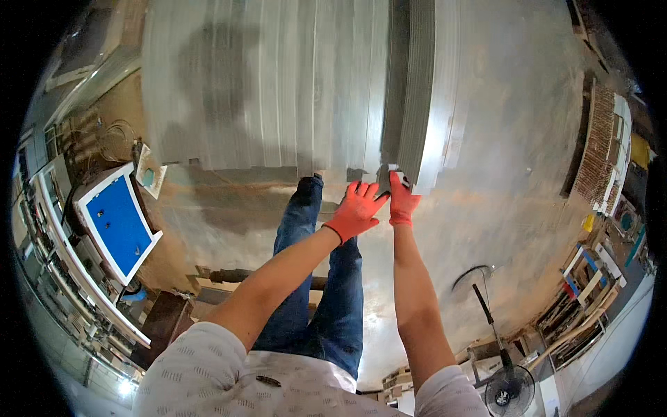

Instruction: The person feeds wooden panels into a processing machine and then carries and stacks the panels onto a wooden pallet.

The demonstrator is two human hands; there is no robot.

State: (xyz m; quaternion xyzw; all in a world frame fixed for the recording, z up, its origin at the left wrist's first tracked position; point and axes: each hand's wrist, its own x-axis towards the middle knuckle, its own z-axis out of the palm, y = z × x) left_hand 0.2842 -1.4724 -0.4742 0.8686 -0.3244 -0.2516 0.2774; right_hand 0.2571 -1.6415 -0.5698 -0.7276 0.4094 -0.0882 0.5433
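Note:
Both my hands wear orange-red work gloves. My left hand (358, 210) hovers over the near ends of the strips with its fingers spread apart, and nothing shows in it. Just to its right, my right hand (403, 203) is at the near end of a stack of long grey strips (419, 90), its thumb side along the stack's left edge and the other fingers curled at the end face. Many more flat grey strips (292, 83) lie side by side to the left of the stack, their near ends uneven. A dark gap runs along the stack's left side.
A blue-topped, white-edged table or box (119, 221) stands at left. Far right is a brown ribbed stack (594, 149). Lower right holds a black fan (509, 390) and piled boards (580, 326). A dark bar (233, 276) lies behind my legs on the concrete floor (514, 194).

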